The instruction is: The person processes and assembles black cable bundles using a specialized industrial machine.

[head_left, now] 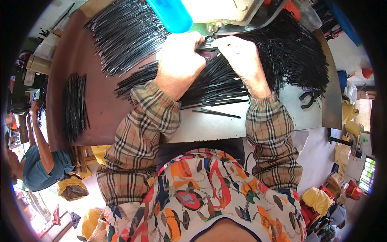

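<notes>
Both hands meet at the small metal working head [209, 40] of a bench machine, at the far middle of the table. My left hand [179, 62] is closed, its thumb and forefinger at the left side of that head. My right hand [242, 60] pinches close to its right side, fingertips together. Whatever lies between the fingers of either hand is too small or hidden to name. Under and between my hands spreads a heap of thin black strips [215, 82]. Two loose strips [217, 113] lie nearer to me on the pale metal tabletop [201, 127].
More black strips [125, 36] are piled at the far left, a tangled heap [300, 52] at the far right, and a bundle [74, 107] near the left edge. Black-handled pliers [308, 99] lie at right. A blue rounded object [173, 16] overhangs. Another person [44, 159] works at left.
</notes>
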`<action>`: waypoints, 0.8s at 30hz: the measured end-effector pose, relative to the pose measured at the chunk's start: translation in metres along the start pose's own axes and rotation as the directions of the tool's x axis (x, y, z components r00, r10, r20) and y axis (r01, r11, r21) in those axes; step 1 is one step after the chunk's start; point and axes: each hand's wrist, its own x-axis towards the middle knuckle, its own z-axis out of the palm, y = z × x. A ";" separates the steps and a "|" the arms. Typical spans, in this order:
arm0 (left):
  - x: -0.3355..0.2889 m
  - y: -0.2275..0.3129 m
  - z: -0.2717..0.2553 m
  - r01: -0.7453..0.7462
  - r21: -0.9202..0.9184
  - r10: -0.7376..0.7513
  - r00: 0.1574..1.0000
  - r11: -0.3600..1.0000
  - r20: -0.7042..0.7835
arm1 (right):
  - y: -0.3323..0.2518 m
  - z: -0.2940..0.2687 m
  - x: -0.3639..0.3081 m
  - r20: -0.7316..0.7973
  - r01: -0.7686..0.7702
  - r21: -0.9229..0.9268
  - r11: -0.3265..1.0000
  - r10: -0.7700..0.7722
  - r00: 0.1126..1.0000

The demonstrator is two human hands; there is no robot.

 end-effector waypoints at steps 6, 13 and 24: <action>0.000 -0.007 0.006 0.032 0.073 -0.023 0.992 0.997 -0.125 | -0.004 -0.003 0.003 -0.014 0.036 0.114 0.993 -0.034 0.999; -0.005 0.003 -0.034 0.581 -0.768 -0.381 0.797 0.270 0.469 | -0.064 -0.010 -0.010 0.215 -0.418 0.270 0.868 0.369 0.904; -0.034 0.026 0.021 0.261 -0.960 -0.620 0.738 -0.102 0.267 | -0.050 0.000 -0.045 0.074 -0.273 0.800 0.535 0.364 0.928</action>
